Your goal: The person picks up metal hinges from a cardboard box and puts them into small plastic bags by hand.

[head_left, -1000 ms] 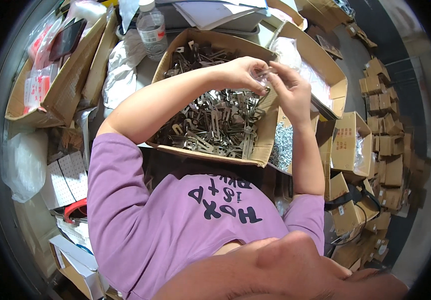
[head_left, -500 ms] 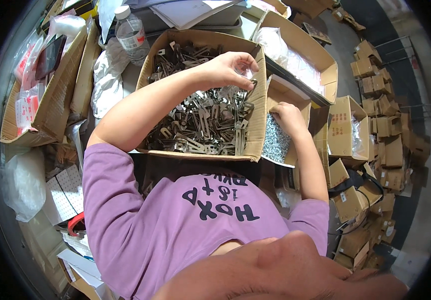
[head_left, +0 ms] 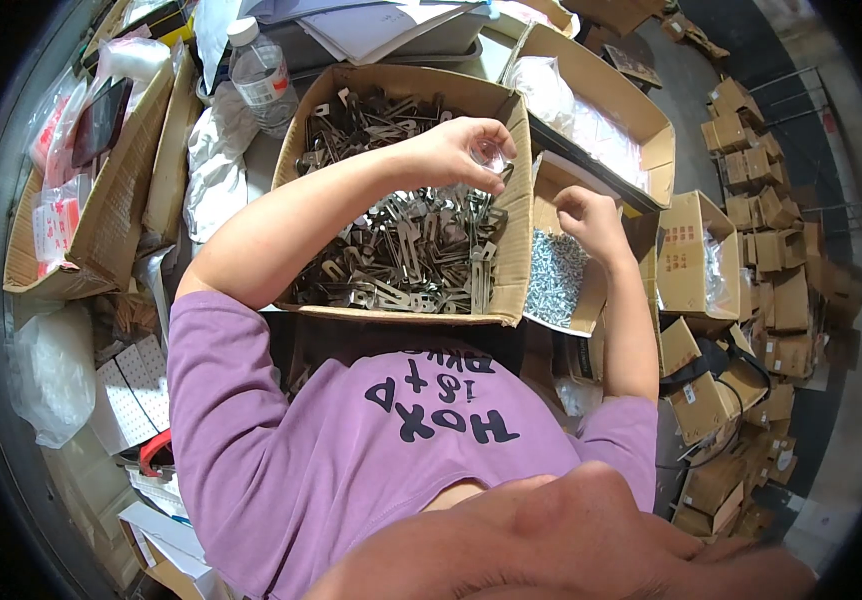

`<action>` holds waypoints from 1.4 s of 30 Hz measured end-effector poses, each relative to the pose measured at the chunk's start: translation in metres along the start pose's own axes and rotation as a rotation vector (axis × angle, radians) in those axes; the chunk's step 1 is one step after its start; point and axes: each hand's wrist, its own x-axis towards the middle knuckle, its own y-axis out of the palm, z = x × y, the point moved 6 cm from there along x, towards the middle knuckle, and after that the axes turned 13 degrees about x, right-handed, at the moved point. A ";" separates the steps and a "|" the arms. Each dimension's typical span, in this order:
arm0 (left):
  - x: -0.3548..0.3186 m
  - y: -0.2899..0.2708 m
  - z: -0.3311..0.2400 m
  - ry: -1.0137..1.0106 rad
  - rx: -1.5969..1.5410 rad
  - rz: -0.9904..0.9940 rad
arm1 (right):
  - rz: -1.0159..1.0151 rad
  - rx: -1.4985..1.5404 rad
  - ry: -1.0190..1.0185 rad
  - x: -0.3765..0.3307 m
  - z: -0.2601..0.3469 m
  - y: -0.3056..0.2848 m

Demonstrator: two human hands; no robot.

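Head view: the left grip is closed to a narrow pinch, holding a small transparent plastic piece between thumb and fingers. The piece is located above the right-hand portion of a large brown cardboard box. The right grip is positioned above the far part of a smaller brown cardboard tray, with fingers curled toward the thumb; it cannot be determined whether anything is held there. The two grips are apart.

The large box contains a loose heap of flat, slotted metal brackets, silver to dark in tone. The smaller tray stands just beside its right wall and contains small silver metal screws.

Beyond the tray is a long brown cardboard carton containing white plastic bags. To the left of the large box are a clear plastic bottle with a white cap and a crumpled white cloth. Farther left, a dark rectangular phone rests on plastic packets in an open brown carton. Numerous brown cardboard cartons are piled at the far right.
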 end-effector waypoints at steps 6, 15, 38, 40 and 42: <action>-0.003 0.005 -0.004 -0.017 0.004 0.029 | 0.132 -0.374 0.068 0.007 -0.009 0.010; -0.004 0.005 -0.006 -0.015 0.057 0.024 | 0.222 -0.377 0.008 0.005 -0.017 0.021; 0.003 0.014 -0.001 -0.044 -0.008 0.050 | -0.286 -0.107 -0.354 0.123 0.075 -0.029; 0.001 0.011 0.006 -0.041 -0.005 0.040 | -0.185 -0.424 -0.363 0.161 0.056 -0.010; 0.000 0.011 0.005 -0.050 0.014 0.037 | -0.038 -0.542 -0.182 0.174 0.048 0.005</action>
